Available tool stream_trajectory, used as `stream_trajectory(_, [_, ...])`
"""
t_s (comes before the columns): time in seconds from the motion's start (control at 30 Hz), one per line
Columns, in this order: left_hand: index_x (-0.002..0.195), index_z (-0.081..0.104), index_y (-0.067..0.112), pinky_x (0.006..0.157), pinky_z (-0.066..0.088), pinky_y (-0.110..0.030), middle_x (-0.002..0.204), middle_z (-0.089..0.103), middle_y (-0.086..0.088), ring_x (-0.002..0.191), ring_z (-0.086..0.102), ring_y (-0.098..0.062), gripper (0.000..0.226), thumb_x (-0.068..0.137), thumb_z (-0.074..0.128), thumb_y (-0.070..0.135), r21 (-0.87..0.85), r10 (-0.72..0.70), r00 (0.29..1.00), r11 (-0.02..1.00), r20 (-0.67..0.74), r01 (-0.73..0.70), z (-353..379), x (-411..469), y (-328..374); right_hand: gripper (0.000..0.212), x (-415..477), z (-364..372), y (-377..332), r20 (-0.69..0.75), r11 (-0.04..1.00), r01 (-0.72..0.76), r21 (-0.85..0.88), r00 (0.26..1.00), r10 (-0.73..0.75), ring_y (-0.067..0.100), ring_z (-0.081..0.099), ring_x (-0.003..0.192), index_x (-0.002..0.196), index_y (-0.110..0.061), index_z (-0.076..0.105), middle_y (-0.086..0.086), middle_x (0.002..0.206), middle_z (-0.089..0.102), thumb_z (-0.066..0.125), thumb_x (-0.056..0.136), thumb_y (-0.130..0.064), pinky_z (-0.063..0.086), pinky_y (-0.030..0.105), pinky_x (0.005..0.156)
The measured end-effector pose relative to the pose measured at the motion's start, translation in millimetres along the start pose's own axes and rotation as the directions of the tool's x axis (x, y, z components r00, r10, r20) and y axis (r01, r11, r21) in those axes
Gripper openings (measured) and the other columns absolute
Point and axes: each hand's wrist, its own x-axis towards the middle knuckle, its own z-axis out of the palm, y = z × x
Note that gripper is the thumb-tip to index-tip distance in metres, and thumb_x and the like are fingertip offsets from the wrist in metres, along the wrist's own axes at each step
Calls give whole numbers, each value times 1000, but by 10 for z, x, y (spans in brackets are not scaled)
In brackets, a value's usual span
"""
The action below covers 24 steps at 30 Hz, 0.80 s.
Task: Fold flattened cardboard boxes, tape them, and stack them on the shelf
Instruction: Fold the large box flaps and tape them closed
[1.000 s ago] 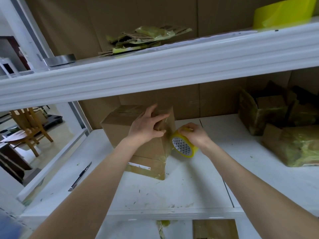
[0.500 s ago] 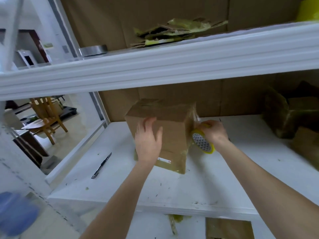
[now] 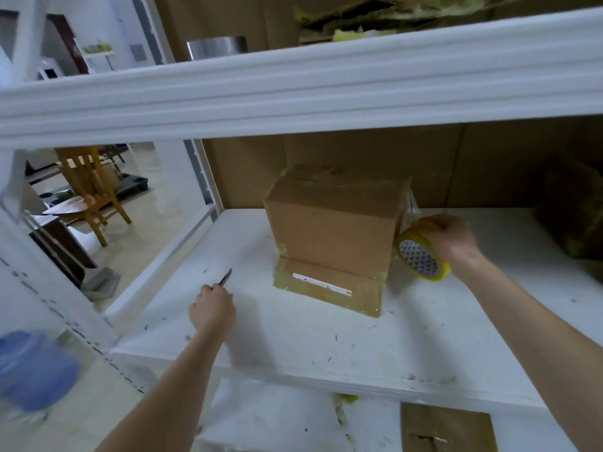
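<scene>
- Left hand [image 3: 212,308]: fingers curled over the near end of a slim dark tool [image 3: 225,277], whose far tip sticks out past the knuckles. Whether the tool is lifted off the shelf board [image 3: 293,340] or lies on it, I cannot tell.
- Right hand [image 3: 452,238]: fingers and thumb wrapped round a yellow tape roll [image 3: 422,261], held tilted just beside the lower right corner of the cardboard box [image 3: 336,223].
- A clear tape strip [image 3: 408,207] runs from the roll up the box's right side.
- The box stands folded on the white shelf board, close to the cardboard back wall, between the two hands – the left one well apart from it. A flap [image 3: 326,287] with a white label lies flat at its front foot, glossy with tape.
- Further out: blurred taped boxes [image 3: 574,210] at the far right of the same board; on the upper shelf [image 3: 293,86] a metal tin [image 3: 217,47] and crumpled cardboard scraps [image 3: 391,14].
- Beyond the frame on the left – a wooden chair [image 3: 91,190].
</scene>
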Motion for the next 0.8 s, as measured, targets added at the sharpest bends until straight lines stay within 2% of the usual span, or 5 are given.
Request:
stream_trajectory(0.17, [113,59,11,73,46,-37,108,54,-7,103,54,-27,27,95,41,7,6,68,997,998,19,-68,-19,-24,19,21,-54,-5,2,-1,1000,-7,21,1000,7,25,58,86,101,-21,64,7,95,61,69,86,-33,46,33,74])
stream_trajectory(0.3, [115,57,7,64,41,-36,105,51,-9,77,51,-28,33,94,32,4,-305,39,997,951,-64,-57,-122,-308,224,20,-91,-22,-20,-2,999,3,54,1000,-2,26,61,89,102,-17,68,8,94,64,67,87,-31,51,36,77])
stream_trajectory(0.43, [115,60,4,66,43,-37,98,55,-9,76,55,-29,26,94,45,3,-503,245,916,775,-318,-382,-308,-924,622,11,-96,-89,4,25,994,3,113,1000,-5,27,63,96,96,-24,68,8,102,68,65,86,-22,54,38,83])
stream_trajectory(0.6, [114,65,6,64,49,-27,93,63,-6,73,60,-21,23,92,57,7,-322,491,649,594,-582,-737,-1044,-1373,1434,32,-117,-184,16,63,988,2,157,998,-12,24,62,101,117,-22,67,3,106,64,66,86,-24,52,35,86])
stream_trajectory(0.8, [122,57,17,67,50,-35,92,67,-10,83,65,-31,27,101,39,21,-113,620,676,698,-399,-707,-1477,-1406,2363,26,-104,-294,8,26,979,-2,206,1000,-3,25,64,102,104,-31,72,0,109,70,63,80,-31,54,39,88])
